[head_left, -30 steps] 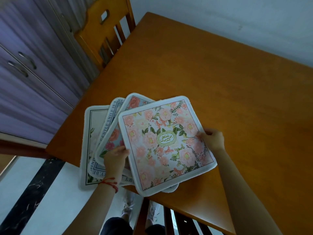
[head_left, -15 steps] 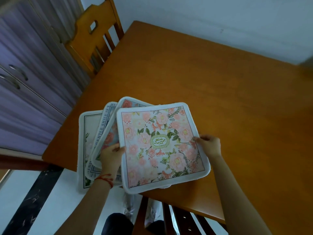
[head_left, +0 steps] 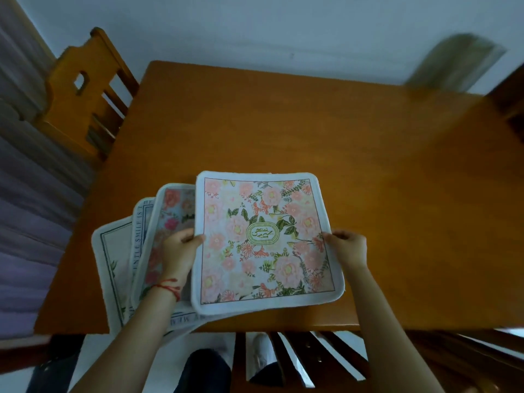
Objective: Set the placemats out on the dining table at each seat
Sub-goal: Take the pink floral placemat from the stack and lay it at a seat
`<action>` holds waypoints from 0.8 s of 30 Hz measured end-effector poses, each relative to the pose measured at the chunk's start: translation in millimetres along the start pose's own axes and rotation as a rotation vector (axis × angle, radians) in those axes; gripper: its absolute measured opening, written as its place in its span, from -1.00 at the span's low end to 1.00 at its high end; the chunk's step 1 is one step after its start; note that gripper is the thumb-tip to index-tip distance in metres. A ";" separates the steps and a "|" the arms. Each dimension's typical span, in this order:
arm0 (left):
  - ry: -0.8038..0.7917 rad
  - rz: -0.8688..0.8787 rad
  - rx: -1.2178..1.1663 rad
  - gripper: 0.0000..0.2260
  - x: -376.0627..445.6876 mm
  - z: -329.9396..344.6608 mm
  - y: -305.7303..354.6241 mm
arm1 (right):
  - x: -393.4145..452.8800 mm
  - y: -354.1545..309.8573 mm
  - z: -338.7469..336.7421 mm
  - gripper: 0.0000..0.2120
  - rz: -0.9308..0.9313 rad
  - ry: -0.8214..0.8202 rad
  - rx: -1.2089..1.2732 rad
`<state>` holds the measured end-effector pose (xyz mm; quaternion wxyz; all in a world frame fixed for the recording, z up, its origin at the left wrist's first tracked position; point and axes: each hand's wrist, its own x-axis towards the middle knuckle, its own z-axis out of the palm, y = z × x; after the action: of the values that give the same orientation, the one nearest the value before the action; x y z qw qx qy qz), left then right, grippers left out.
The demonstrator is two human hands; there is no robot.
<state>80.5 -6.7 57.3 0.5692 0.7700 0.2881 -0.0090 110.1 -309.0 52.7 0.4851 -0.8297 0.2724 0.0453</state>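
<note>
A pink floral placemat (head_left: pixel 263 239) with a green oval label lies squared to the near edge of the wooden dining table (head_left: pixel 382 171). My left hand (head_left: pixel 181 251) grips its left edge and my right hand (head_left: pixel 347 246) grips its right edge. Under and to the left of it fan out three more placemats: a rose-patterned one (head_left: pixel 167 219), one with lettering (head_left: pixel 141 231), and a white one with a line border (head_left: pixel 112 253). These hang partly over the table's near left edge.
A wooden chair (head_left: pixel 82 89) stands at the table's left side. Another chair's slatted back (head_left: pixel 306 358) is just below the near edge, in front of me. A dark chair part (head_left: pixel 510 92) shows at the far right. Purple cabinets (head_left: pixel 25 211) line the left.
The floral placemat has turned from tilted to square with the table's near edge. The view has swung to face the table straight on. Both hands keep hold of its sides.
</note>
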 end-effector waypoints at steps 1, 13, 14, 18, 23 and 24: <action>-0.020 0.020 0.007 -0.84 2.9 0.9 4.2 | -5.0 1.5 -3.6 -0.93 0.012 0.028 0.015; -0.336 0.213 0.089 -0.75 8.2 36.1 53.9 | -91.5 24.1 -48.9 -0.97 0.193 0.405 0.184; -0.366 0.232 0.101 -0.74 6.8 40.9 57.7 | -99.6 26.1 -53.3 -0.95 0.199 0.438 0.191; -0.475 0.273 0.129 -0.75 -3.4 58.2 70.6 | -130.9 30.7 -71.1 -0.91 0.225 0.548 0.257; -0.606 0.332 0.151 -0.76 -29.4 80.5 87.3 | -168.6 38.5 -93.7 -0.94 0.267 0.672 0.336; -0.630 0.337 0.152 -0.75 -35.1 84.8 88.7 | -175.5 41.9 -98.3 -0.94 0.276 0.696 0.355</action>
<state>118.2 -113.2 116.8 0.5649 0.8061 -0.0338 -0.1730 -78.0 -334.9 131.2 0.4892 -0.6545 0.5324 -0.2210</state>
